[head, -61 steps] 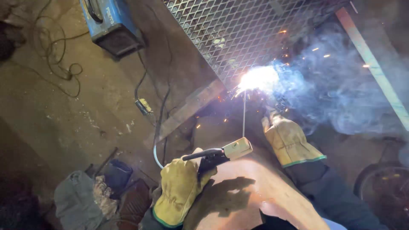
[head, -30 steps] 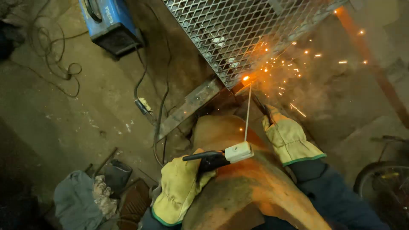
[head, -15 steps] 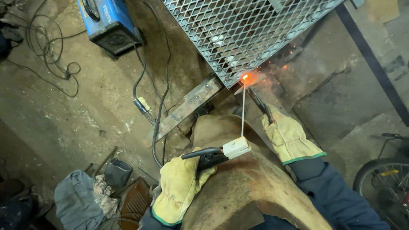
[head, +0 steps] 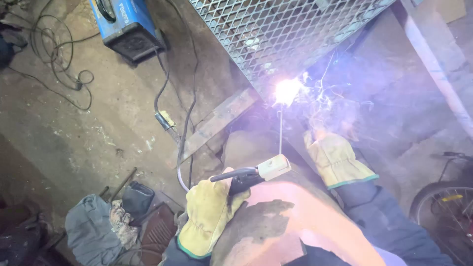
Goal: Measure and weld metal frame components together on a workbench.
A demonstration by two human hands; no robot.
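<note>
My left hand [head: 209, 216], in a yellow leather glove, grips a black electrode holder [head: 249, 175]. A thin welding rod [head: 280, 129] rises from its pale head to the lower edge of a metal mesh panel [head: 276, 34]. A bright white-violet arc [head: 287, 91] burns at the rod's tip, throwing sparks and smoke to the right. My right hand [head: 337, 160], also gloved in yellow, rests just right of the rod below the arc. Its fingertips are lost in glare and smoke. My bent knee [head: 305, 216] lies under both hands.
A blue welding machine [head: 125, 24] stands at the top left, with cables [head: 59, 64] trailing over the dirty concrete floor. A flat metal bar [head: 217, 123] slants down from the panel. Rags [head: 98, 226] lie at bottom left; a bicycle wheel [head: 443, 207] at right.
The arc has flared up again: half a second ago only an orange glow showed at the rod's tip. Smoke now spreads to the right. Both hands stay almost in place.
</note>
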